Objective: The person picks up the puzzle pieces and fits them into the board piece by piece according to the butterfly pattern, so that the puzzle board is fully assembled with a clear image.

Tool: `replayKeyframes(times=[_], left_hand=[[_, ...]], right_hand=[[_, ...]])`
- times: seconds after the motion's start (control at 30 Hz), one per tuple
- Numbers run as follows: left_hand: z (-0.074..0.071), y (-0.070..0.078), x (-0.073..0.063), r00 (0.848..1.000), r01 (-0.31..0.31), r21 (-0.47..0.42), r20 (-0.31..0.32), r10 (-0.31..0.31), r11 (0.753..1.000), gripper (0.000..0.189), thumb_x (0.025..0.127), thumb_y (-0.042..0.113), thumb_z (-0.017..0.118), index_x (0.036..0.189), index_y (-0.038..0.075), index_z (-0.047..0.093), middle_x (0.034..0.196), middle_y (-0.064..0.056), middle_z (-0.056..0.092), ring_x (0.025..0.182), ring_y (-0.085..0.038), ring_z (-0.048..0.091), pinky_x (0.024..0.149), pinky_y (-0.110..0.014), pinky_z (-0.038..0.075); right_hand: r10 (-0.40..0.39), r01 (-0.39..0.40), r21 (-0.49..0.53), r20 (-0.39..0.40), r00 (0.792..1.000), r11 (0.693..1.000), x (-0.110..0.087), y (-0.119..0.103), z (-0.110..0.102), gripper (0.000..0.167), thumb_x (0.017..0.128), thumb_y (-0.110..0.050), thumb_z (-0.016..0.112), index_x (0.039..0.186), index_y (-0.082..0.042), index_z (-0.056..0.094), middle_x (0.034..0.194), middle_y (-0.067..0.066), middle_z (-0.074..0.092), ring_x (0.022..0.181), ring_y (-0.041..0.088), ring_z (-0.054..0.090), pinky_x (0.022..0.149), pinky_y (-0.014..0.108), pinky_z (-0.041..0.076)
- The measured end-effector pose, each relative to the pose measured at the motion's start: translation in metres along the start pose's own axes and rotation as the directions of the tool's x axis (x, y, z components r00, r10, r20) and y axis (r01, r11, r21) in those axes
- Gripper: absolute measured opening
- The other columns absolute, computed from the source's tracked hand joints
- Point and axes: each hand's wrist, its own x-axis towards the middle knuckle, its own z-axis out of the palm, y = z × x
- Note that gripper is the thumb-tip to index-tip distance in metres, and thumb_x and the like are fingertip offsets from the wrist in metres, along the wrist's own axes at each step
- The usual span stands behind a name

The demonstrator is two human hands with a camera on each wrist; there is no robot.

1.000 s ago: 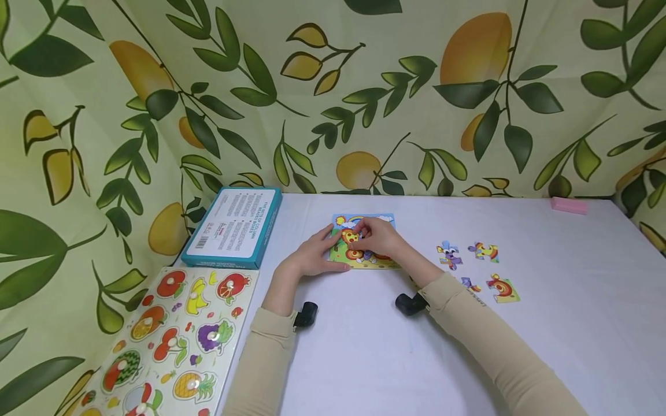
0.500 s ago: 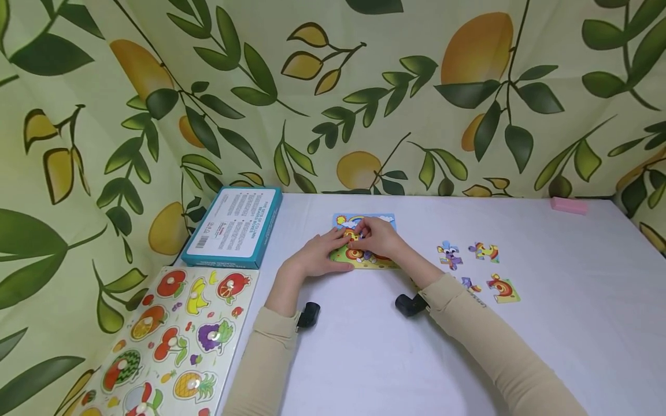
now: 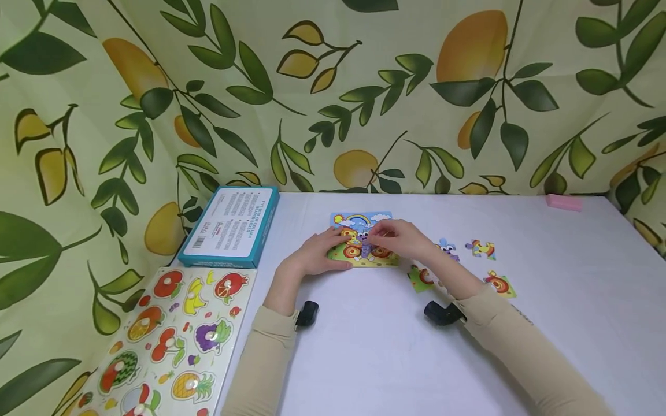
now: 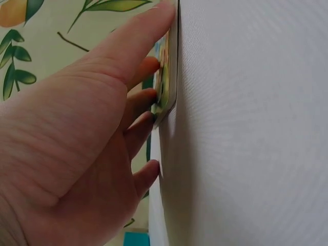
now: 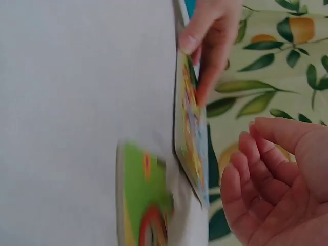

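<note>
A colourful butterfly jigsaw board [image 3: 359,220] with a sun and rainbow lies flat on the white table. My left hand [image 3: 315,253] rests on its left side, fingers fairly straight over the picture and thumb along the near edge, as the left wrist view also shows at the board's [image 4: 166,87] side. Above the right part hovers my right hand [image 3: 403,238]. In the right wrist view its fingers [image 5: 250,171] bend loosely and hold nothing visible. Just right of the board lies a green puzzle piece [image 3: 420,278], blurred in the right wrist view.
Right of my forearm lie a yellow piece [image 3: 483,249] and an orange snail-like piece [image 3: 500,283]; a purple piece [image 3: 448,248] is partly covered. A blue box [image 3: 229,225] and a fruit peg board [image 3: 177,335] stand left. A pink block [image 3: 564,202] sits far right.
My right hand has drawn back to the right off the board's middle, uncovering the purple butterfly body and the green piece. My left hand has slid slightly right over the board.
</note>
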Motion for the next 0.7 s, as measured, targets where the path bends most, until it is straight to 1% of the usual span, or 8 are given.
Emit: replayKeyframes(times=[0.07, 0.17, 0.23, 0.33, 0.43, 0.53, 0.6, 0.7], left_hand=[[0.0, 0.0, 0.0, 1.0, -0.003, 0.005, 0.005, 0.003, 1.0, 0.07, 0.089, 0.044, 0.068, 0.149, 0.018, 0.043, 0.161, -0.002, 0.022, 0.149, -0.021, 0.012, 0.118, -0.046, 0.009], [0.0, -0.001, 0.0, 1.0, -0.003, 0.011, 0.015, 0.002, 1.0, 0.071, 0.089, 0.045, 0.068, 0.15, 0.018, 0.041, 0.161, -0.001, 0.021, 0.149, -0.02, 0.011, 0.119, -0.045, 0.008], [0.0, -0.001, 0.0, 1.0, -0.001, 0.014, 0.019, 0.001, 1.0, 0.072, 0.089, 0.045, 0.068, 0.15, 0.018, 0.041, 0.161, -0.001, 0.02, 0.149, -0.02, 0.01, 0.119, -0.045, 0.008], [0.0, 0.0, 0.0, 1.0, 0.006, 0.014, 0.02, -0.007, 1.0, 0.072, 0.089, 0.046, 0.067, 0.15, 0.019, 0.04, 0.161, -0.001, 0.02, 0.149, -0.02, 0.01, 0.119, -0.044, 0.008], [-0.001, 0.0, -0.001, 1.0, 0.012, 0.007, 0.021, -0.012, 1.0, 0.072, 0.09, 0.046, 0.067, 0.151, 0.019, 0.04, 0.161, -0.002, 0.02, 0.149, -0.021, 0.009, 0.119, -0.044, 0.007], [-0.001, 0.001, -0.001, 1.0, 0.006, -0.002, 0.02, -0.006, 1.0, 0.072, 0.09, 0.046, 0.067, 0.15, 0.019, 0.04, 0.161, -0.002, 0.02, 0.149, -0.022, 0.01, 0.119, -0.044, 0.007], [-0.001, 0.001, -0.001, 1.0, 0.005, -0.005, 0.02, -0.005, 1.0, 0.072, 0.089, 0.045, 0.067, 0.15, 0.019, 0.041, 0.161, -0.002, 0.02, 0.149, -0.022, 0.01, 0.119, -0.045, 0.007], [-0.001, 0.001, -0.001, 1.0, 0.003, -0.011, 0.023, -0.003, 1.0, 0.072, 0.089, 0.045, 0.068, 0.15, 0.018, 0.041, 0.161, -0.002, 0.02, 0.149, -0.022, 0.01, 0.119, -0.045, 0.007]], right_hand=[[-0.011, 0.01, -0.03, -0.031, 0.999, 1.0, -0.014, 0.006, -0.012, 0.021, 0.095, -0.031, 0.063, 0.102, -0.013, 0.067, 0.096, 0.004, 0.064, 0.091, 0.023, 0.054, 0.076, 0.034, 0.044], [0.003, -0.011, -0.097, -0.077, 0.997, 0.995, -0.038, 0.021, -0.034, 0.019, 0.095, -0.029, 0.064, 0.102, -0.012, 0.067, 0.096, 0.005, 0.064, 0.091, 0.024, 0.053, 0.072, 0.034, 0.044], [0.025, -0.042, -0.161, -0.102, 0.994, 0.986, -0.053, 0.034, -0.049, 0.02, 0.094, -0.028, 0.066, 0.104, -0.01, 0.067, 0.098, 0.006, 0.064, 0.09, 0.024, 0.053, 0.069, 0.033, 0.044], [0.065, -0.089, -0.232, -0.111, 0.992, 0.969, -0.069, 0.05, -0.067, 0.029, 0.091, -0.028, 0.069, 0.11, -0.006, 0.065, 0.103, 0.011, 0.063, 0.089, 0.026, 0.053, 0.066, 0.032, 0.045], [0.106, -0.133, -0.268, -0.113, 0.988, 0.954, -0.077, 0.061, -0.078, 0.042, 0.087, -0.03, 0.074, 0.116, -0.001, 0.062, 0.11, 0.017, 0.061, 0.091, 0.028, 0.051, 0.07, 0.034, 0.045], [0.139, -0.162, -0.271, -0.101, 0.985, 0.949, -0.078, 0.065, -0.081, 0.055, 0.084, -0.036, 0.076, 0.119, 0.002, 0.058, 0.116, 0.021, 0.058, 0.097, 0.033, 0.05, 0.078, 0.043, 0.047], [0.14, -0.161, -0.282, -0.095, 0.986, 0.946, -0.079, 0.067, -0.08, 0.06, 0.083, -0.038, 0.078, 0.119, 0.005, 0.058, 0.116, 0.023, 0.057, 0.099, 0.036, 0.05, 0.083, 0.049, 0.047], [0.139, -0.166, -0.307, -0.108, 0.984, 0.937, -0.081, 0.067, -0.077, 0.06, 0.081, -0.037, 0.079, 0.117, 0.006, 0.058, 0.115, 0.024, 0.056, 0.102, 0.037, 0.049, 0.089, 0.054, 0.044]])
